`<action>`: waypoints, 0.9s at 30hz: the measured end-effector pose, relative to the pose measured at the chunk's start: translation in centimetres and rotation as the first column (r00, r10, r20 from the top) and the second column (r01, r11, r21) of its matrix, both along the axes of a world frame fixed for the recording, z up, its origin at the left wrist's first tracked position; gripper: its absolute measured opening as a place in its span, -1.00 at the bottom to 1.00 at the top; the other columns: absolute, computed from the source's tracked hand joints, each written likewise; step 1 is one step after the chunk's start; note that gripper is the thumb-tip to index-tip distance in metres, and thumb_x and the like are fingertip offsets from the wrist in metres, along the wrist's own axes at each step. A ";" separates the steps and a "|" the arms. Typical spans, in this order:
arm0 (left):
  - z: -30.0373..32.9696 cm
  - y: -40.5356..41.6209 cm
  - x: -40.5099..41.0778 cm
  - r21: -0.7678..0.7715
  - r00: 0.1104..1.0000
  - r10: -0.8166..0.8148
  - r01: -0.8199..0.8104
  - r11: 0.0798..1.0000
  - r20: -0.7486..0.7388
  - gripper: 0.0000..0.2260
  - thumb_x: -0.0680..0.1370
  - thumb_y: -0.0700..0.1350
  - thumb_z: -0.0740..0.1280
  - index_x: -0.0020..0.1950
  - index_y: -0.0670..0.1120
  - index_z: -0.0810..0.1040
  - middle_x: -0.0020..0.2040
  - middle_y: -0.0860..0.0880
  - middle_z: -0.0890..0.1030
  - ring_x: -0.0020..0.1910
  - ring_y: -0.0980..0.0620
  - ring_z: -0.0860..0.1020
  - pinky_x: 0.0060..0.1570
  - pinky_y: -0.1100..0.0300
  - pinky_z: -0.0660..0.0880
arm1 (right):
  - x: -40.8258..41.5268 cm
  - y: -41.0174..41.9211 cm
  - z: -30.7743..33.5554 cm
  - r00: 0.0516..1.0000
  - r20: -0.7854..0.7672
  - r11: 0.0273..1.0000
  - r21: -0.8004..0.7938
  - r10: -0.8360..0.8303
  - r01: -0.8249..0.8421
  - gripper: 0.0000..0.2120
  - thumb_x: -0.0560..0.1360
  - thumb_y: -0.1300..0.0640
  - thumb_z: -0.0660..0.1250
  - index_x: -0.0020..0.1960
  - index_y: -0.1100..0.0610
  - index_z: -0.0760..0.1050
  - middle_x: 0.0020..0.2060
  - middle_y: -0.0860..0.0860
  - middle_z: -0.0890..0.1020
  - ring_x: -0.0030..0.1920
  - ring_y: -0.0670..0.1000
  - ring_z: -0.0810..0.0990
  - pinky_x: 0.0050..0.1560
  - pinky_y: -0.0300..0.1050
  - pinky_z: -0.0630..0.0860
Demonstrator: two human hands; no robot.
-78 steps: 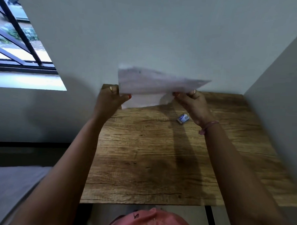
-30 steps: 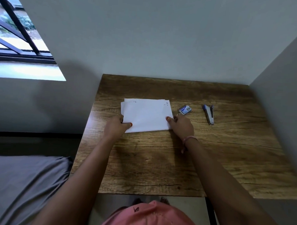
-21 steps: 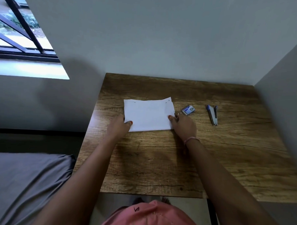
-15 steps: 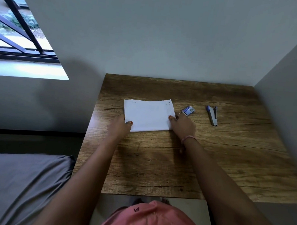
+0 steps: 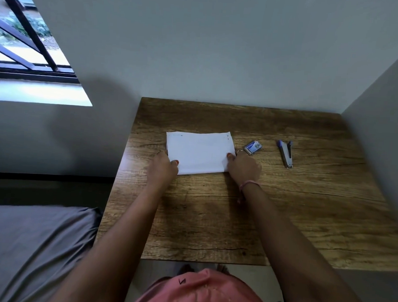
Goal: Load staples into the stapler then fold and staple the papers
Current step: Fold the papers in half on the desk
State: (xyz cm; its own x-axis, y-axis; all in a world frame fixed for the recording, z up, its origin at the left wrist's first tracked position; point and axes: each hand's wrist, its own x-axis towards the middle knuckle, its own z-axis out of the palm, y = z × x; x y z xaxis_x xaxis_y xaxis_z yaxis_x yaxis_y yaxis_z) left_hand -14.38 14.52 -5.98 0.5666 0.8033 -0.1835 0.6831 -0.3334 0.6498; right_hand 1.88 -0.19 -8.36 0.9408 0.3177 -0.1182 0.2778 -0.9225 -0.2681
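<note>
1. A pink garment [image 5: 201, 292] fills the bottom edge, with a grey cloth surface [image 5: 34, 248] to the left of the wooden table [image 5: 236, 221]
2. The left hand [image 5: 163, 167] presses the folded papers' near left corner, thumb on top, fingers curled at the edge
3. The right hand [image 5: 243, 167] pins the near right corner likewise, thumb on the sheet; a pink band circles its wrist
4. The folded papers [image 5: 200, 152] lie flat on the table
5. The staple box [image 5: 252, 147] sits just beside the right hand; the stapler [image 5: 286, 153] lies well apart, further right
6. A window [image 5: 22, 40] shows far left
</note>
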 end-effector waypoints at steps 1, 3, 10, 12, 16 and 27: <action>0.0 0.0 0.0 -0.003 1.000 0.007 -0.007 1.000 0.018 -0.65 0.52 -0.12 0.35 0.23 -0.26 0.44 0.18 -0.19 0.54 0.15 -0.17 0.52 0.09 -0.05 0.51 | -0.1 0.1 0.0 1.000 0.000 1.000 -0.007 -0.009 0.009 -0.58 0.58 -0.14 0.12 0.29 0.10 0.45 0.12 0.10 0.63 0.14 0.14 0.57 0.17 0.12 0.39; 0.1 -0.1 0.1 0.003 0.999 0.018 -0.019 1.000 0.044 -0.67 0.51 -0.14 0.36 0.20 -0.27 0.44 0.15 -0.19 0.55 0.13 -0.17 0.52 0.06 -0.01 0.51 | -0.4 0.3 0.0 1.000 0.016 0.999 -0.029 -0.020 0.021 -0.59 0.58 -0.13 0.12 0.27 0.10 0.46 0.12 0.10 0.63 0.15 0.14 0.57 0.19 0.13 0.38; -0.9 -0.7 0.3 0.310 0.982 -0.158 0.182 0.933 -0.103 -0.61 0.57 -0.20 0.27 0.38 -0.25 0.32 0.34 -0.25 0.41 0.21 -0.25 0.45 0.19 -0.05 0.41 | -0.9 0.4 0.2 0.999 0.037 0.997 -0.072 -0.018 0.021 -0.61 0.61 -0.11 0.06 0.28 0.09 0.43 0.14 0.11 0.62 0.19 0.15 0.53 0.22 0.14 0.31; -1.4 -0.7 0.1 0.407 0.952 -0.190 0.277 0.870 -0.241 -0.60 0.61 -0.20 0.16 0.45 -0.14 0.27 0.32 -0.25 0.40 0.19 -0.23 0.44 0.16 -0.02 0.40 | -1.0 0.5 0.2 0.999 0.048 0.996 -0.083 -0.022 0.026 -0.62 0.61 -0.10 0.06 0.25 0.10 0.45 0.12 0.11 0.63 0.17 0.15 0.53 0.21 0.13 0.30; -2.1 -1.0 -0.2 0.452 0.906 -0.169 0.348 0.821 -0.388 -0.53 0.59 -0.24 0.05 0.51 -0.03 0.20 0.26 -0.23 0.38 0.18 -0.20 0.38 0.11 -0.02 0.39 | -1.2 0.6 0.2 0.996 0.080 0.994 -0.099 -0.035 0.043 -0.62 0.60 -0.11 0.07 0.20 0.11 0.48 0.07 0.11 0.65 0.13 0.14 0.55 0.21 0.14 0.30; -2.3 0.3 -0.7 0.309 0.805 -0.358 0.532 0.788 -0.472 -0.37 0.60 0.19 0.01 0.54 -0.17 0.01 0.58 -0.07 -0.08 0.54 -0.10 -0.17 0.43 -0.18 -0.11 | -2.1 0.1 -0.4 0.975 0.217 0.996 -0.089 0.039 -0.020 -0.58 0.63 -0.09 0.01 0.22 0.19 0.43 0.13 0.17 0.60 0.17 0.17 0.49 0.18 0.13 0.27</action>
